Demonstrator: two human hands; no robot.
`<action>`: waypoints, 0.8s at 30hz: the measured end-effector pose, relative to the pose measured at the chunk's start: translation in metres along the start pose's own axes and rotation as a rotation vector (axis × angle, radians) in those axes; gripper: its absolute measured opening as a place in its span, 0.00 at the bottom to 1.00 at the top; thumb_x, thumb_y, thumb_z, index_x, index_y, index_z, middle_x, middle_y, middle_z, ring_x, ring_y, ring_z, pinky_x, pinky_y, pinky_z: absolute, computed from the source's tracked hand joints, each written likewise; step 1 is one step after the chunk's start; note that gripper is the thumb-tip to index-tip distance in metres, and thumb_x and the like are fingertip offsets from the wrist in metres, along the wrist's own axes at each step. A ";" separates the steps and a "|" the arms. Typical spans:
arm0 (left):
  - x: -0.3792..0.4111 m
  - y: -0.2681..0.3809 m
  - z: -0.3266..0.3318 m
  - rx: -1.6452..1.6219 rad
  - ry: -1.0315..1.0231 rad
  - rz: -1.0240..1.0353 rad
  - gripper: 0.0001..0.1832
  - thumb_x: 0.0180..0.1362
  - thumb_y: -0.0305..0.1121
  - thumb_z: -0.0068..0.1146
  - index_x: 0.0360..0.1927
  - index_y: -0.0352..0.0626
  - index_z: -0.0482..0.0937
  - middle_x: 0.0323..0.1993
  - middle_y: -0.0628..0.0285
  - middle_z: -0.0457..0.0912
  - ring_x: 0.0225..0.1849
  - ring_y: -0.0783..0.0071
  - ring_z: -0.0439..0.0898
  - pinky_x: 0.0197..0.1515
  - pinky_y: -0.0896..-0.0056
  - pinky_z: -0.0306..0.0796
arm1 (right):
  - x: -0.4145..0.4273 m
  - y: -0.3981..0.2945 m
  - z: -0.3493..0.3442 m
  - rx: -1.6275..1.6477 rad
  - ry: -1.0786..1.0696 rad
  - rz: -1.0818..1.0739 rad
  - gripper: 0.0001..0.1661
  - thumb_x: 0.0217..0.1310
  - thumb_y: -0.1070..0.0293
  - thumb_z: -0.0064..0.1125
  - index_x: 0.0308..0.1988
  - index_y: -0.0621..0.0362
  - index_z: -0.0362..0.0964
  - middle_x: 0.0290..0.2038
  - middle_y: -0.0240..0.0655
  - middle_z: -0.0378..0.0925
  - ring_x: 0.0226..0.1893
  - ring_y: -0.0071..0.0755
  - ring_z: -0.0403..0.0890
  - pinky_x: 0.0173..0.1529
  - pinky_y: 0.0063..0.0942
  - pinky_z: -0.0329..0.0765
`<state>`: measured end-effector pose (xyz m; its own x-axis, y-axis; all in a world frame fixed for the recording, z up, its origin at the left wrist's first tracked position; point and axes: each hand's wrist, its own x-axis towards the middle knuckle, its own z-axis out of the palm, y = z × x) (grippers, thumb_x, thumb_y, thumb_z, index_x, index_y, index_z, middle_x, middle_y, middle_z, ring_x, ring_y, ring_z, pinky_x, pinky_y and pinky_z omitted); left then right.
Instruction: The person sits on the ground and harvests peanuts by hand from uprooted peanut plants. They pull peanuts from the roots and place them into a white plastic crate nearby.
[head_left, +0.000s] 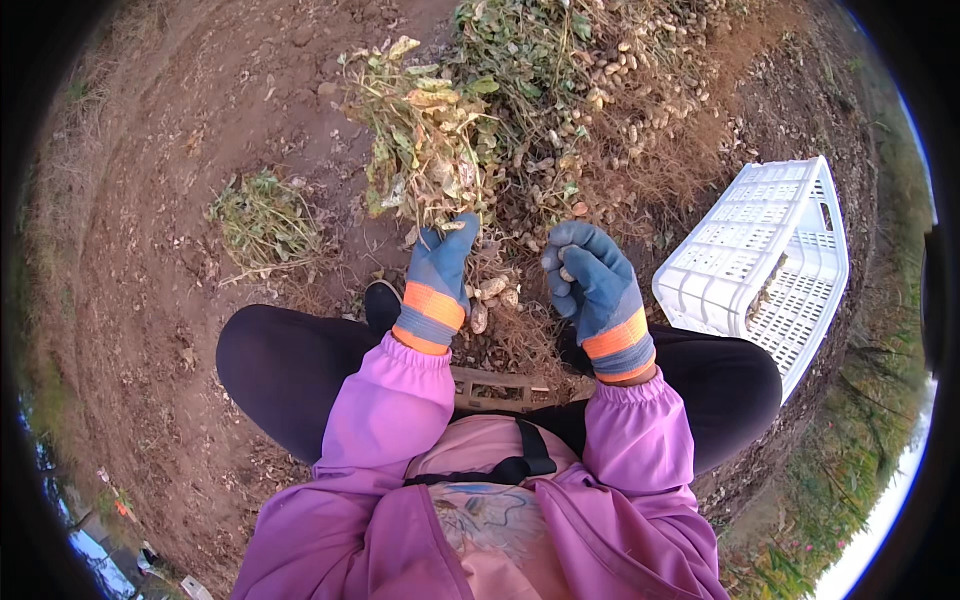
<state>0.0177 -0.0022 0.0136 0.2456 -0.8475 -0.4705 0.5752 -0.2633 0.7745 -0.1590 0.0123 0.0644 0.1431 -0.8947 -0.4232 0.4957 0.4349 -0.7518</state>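
My left hand, in a blue coated glove with an orange and grey cuff, grips the stems of a peanut plant. Its yellowing leaves point away from me. Below that fist hang roots with several peanut pods. To the right, my right hand wears a matching glove, its fingers curled around a peanut pod that shows between thumb and fingers. Whether more pods lie inside that fist is hidden. Beyond both hands, a large heap of pulled peanut plants lies on the soil, pods and roots showing on its right side.
A white slatted plastic crate lies tipped by my right knee, with some pods visible inside. A small bundle of peanut vines rests on the brown soil at left. Between my legs is a slatted crate edge.
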 end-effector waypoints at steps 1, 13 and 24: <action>-0.001 0.002 0.002 0.006 0.005 -0.007 0.16 0.50 0.33 0.68 0.40 0.41 0.77 0.38 0.66 0.79 0.42 0.76 0.76 0.51 0.68 0.67 | -0.004 0.002 0.002 -0.034 -0.032 0.041 0.10 0.59 0.74 0.49 0.42 0.57 0.73 0.26 0.27 0.73 0.19 0.15 0.67 0.17 0.15 0.62; -0.010 -0.002 0.008 0.075 0.084 -0.063 0.14 0.53 0.33 0.64 0.43 0.44 0.77 0.36 0.66 0.78 0.37 0.75 0.76 0.42 0.68 0.70 | -0.005 0.039 0.019 -1.107 -0.149 -0.481 0.20 0.45 0.76 0.63 0.43 0.59 0.74 0.36 0.39 0.70 0.34 0.38 0.75 0.38 0.27 0.72; -0.011 -0.003 0.016 -0.004 0.169 -0.027 0.14 0.55 0.26 0.58 0.46 0.38 0.73 0.46 0.57 0.78 0.49 0.68 0.76 0.54 0.66 0.69 | -0.009 0.039 0.023 -0.289 0.223 -0.064 0.09 0.53 0.78 0.60 0.36 0.56 0.72 0.23 0.26 0.74 0.18 0.15 0.70 0.21 0.14 0.65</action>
<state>0.0007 0.0003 0.0233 0.3572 -0.7504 -0.5561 0.5866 -0.2831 0.7588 -0.1213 0.0350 0.0509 -0.0864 -0.8908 -0.4461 0.2303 0.4178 -0.8789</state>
